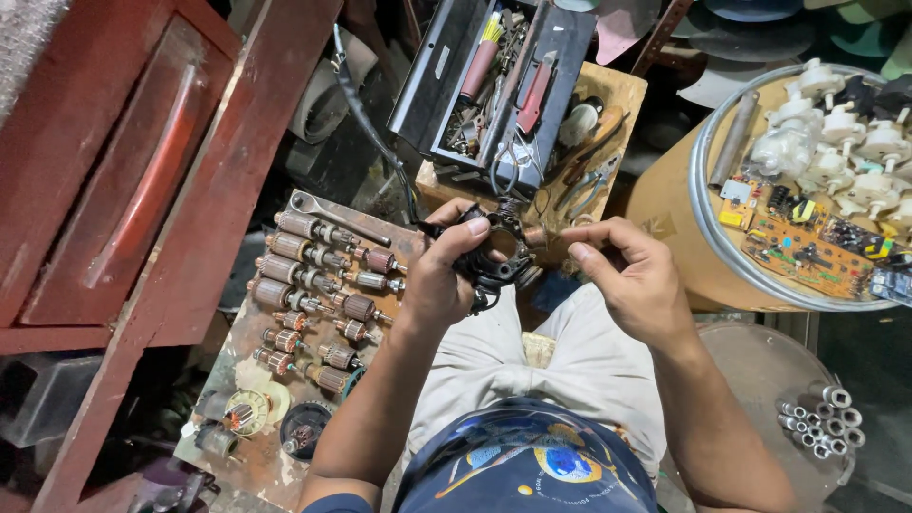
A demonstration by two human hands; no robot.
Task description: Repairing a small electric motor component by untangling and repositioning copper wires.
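Observation:
My left hand (440, 274) grips a black motor housing (496, 249) with copper windings, holding it over my lap. A black cable (366, 119) runs from it up and to the left. My right hand (629, 274) hovers just right of the housing, thumb and forefinger pinched together near its edge; whether something small sits between them is too fine to tell.
Several copper-wound motor armatures (309, 285) and a wrench (332, 217) lie on a board at left. An open toolbox (494, 81) sits ahead. At right, a round tray (708, 204) holds circuit boards and white parts. Metal nuts (825, 423) lie at lower right. A red cabinet (123, 161) stands left.

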